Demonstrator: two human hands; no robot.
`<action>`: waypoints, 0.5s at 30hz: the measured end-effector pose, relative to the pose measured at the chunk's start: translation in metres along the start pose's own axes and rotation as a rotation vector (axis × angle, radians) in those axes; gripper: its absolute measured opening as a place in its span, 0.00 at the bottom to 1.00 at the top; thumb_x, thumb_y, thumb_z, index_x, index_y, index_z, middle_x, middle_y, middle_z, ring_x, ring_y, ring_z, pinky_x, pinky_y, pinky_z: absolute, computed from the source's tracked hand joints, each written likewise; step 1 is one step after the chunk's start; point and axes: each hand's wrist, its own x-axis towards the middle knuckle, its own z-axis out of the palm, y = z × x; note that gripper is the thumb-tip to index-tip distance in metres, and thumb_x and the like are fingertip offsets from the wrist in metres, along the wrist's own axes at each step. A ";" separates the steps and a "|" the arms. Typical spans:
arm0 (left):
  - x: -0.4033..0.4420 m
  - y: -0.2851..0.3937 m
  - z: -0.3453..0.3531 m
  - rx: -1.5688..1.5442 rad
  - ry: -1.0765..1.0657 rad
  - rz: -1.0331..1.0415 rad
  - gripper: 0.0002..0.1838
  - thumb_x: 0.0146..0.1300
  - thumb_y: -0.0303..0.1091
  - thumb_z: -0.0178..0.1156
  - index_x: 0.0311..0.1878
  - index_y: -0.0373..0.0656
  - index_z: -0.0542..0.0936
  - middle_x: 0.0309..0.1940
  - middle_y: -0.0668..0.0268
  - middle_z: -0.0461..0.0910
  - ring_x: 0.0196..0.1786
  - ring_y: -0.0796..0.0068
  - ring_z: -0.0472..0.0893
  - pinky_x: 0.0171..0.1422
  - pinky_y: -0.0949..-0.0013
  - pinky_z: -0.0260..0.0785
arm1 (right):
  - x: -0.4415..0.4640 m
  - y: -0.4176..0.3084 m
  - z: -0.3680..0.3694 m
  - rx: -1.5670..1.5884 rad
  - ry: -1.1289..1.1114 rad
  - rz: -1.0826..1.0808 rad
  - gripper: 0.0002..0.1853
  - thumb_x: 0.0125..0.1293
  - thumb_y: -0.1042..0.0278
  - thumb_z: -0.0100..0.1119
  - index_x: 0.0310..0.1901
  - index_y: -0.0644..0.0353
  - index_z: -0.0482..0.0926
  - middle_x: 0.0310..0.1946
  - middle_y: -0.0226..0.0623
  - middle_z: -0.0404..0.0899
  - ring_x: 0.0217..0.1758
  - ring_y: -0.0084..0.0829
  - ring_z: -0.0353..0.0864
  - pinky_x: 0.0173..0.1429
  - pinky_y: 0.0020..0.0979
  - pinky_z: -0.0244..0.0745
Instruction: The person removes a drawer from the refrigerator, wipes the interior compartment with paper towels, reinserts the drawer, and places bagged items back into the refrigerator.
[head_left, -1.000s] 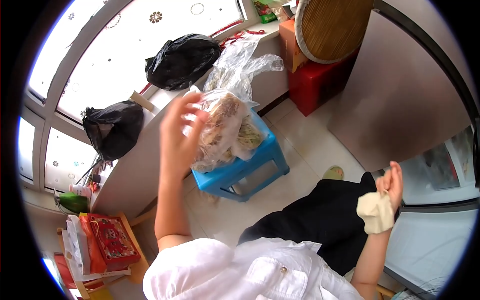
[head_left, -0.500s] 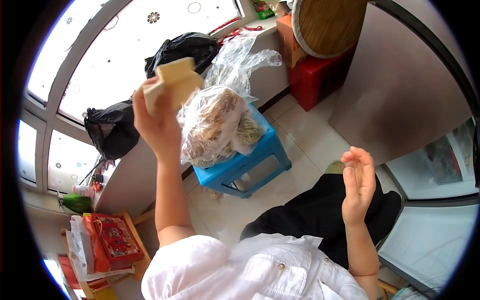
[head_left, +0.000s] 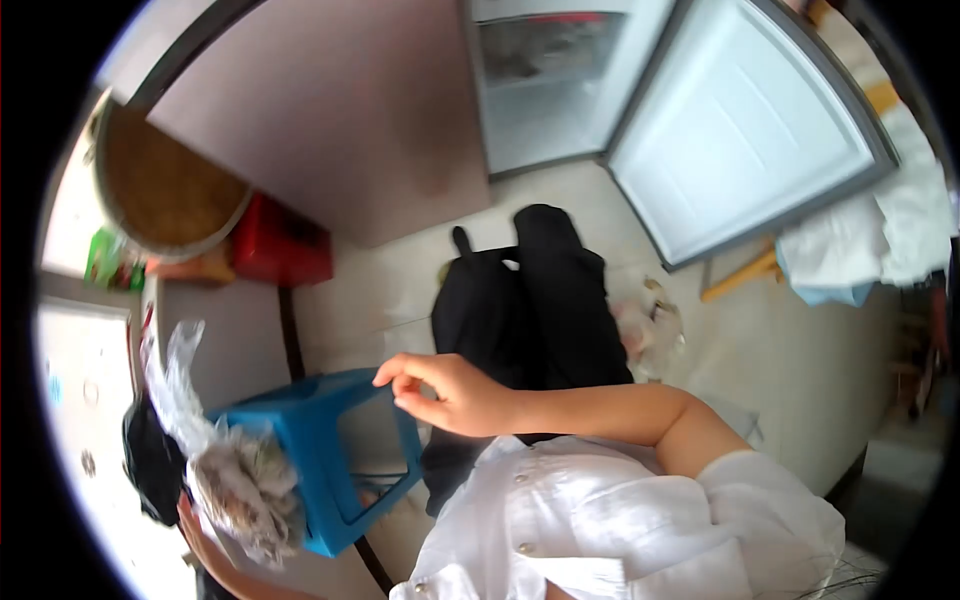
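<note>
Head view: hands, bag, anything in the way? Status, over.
Left hand beside plastic bag, grip unclear. Right hand looks empty, loosely curled. Bag on blue stool. Refrigerator door open, away from both hands.

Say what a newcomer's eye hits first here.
The bright blue plastic stool, lower left, bearing a clear plastic bag of brownish contents, with the left hand beside it. Then the open, white-lined refrigerator door, upper right, and the bare right hand near the centre, fingers curled.

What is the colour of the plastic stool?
The plastic stool is blue; the head view shows it best.
</note>
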 end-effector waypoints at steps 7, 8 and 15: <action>0.018 0.033 -0.020 0.251 -0.009 0.227 0.26 0.63 0.54 0.60 0.51 0.40 0.78 0.45 0.54 0.77 0.49 0.52 0.77 0.55 0.54 0.70 | -0.058 0.000 -0.051 -0.043 0.317 -0.101 0.07 0.61 0.80 0.55 0.42 0.63 0.76 0.23 0.35 0.76 0.24 0.26 0.75 0.31 0.26 0.71; 0.025 0.026 -0.024 0.163 0.042 0.123 0.26 0.63 0.53 0.60 0.51 0.39 0.78 0.45 0.55 0.78 0.48 0.53 0.77 0.54 0.55 0.70 | -0.067 0.005 -0.058 -0.009 0.357 -0.045 0.08 0.61 0.80 0.55 0.42 0.64 0.76 0.23 0.34 0.76 0.25 0.24 0.75 0.33 0.24 0.71; 0.076 -0.021 -0.013 0.225 -0.107 0.040 0.23 0.63 0.46 0.60 0.51 0.35 0.77 0.43 0.55 0.80 0.42 0.58 0.79 0.46 0.59 0.71 | -0.130 0.004 -0.095 -0.033 0.602 0.130 0.08 0.64 0.78 0.53 0.43 0.63 0.78 0.28 0.33 0.79 0.30 0.20 0.76 0.36 0.23 0.72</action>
